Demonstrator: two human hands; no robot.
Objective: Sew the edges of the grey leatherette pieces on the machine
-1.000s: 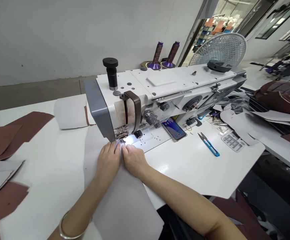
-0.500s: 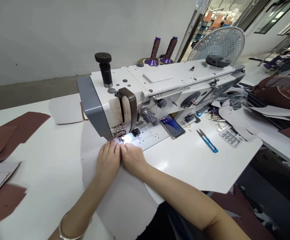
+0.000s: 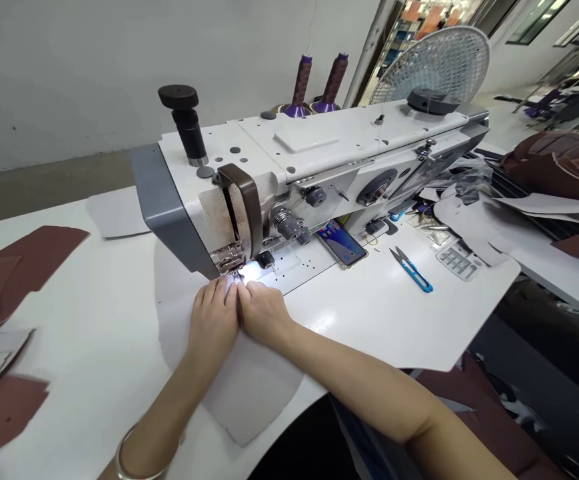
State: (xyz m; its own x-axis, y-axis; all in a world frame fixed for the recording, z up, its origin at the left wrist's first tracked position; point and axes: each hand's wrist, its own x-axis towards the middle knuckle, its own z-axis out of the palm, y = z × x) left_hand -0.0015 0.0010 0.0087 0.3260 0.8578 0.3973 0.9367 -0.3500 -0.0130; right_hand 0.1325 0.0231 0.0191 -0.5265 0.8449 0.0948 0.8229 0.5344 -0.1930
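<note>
A pale grey fabric piece (image 3: 254,380) lies under the needle end of a white sewing machine (image 3: 314,147) and runs back toward my body. My left hand (image 3: 214,310) rests on it with fingers laid out flat, just in front of the lit presser foot (image 3: 238,273). Right beside it, my right hand (image 3: 264,312) is closed at the middle of the piece, fingers curled on the material. The two hands touch along a dark gap or fold. Their fingertips hide the fabric edge close to the needle.
Blue thread snips (image 3: 413,270) and a phone (image 3: 342,241) lie right of my hands. Brown panels (image 3: 34,267) are spread at the left. Two thread cones (image 3: 302,87) and a fan (image 3: 434,67) stand behind the machine. More brown pieces (image 3: 559,163) are piled at the right.
The grey fabric has moved forward under the machine, its near end now farther from me. Both hands stay close to the presser foot. The view has shifted slightly.
</note>
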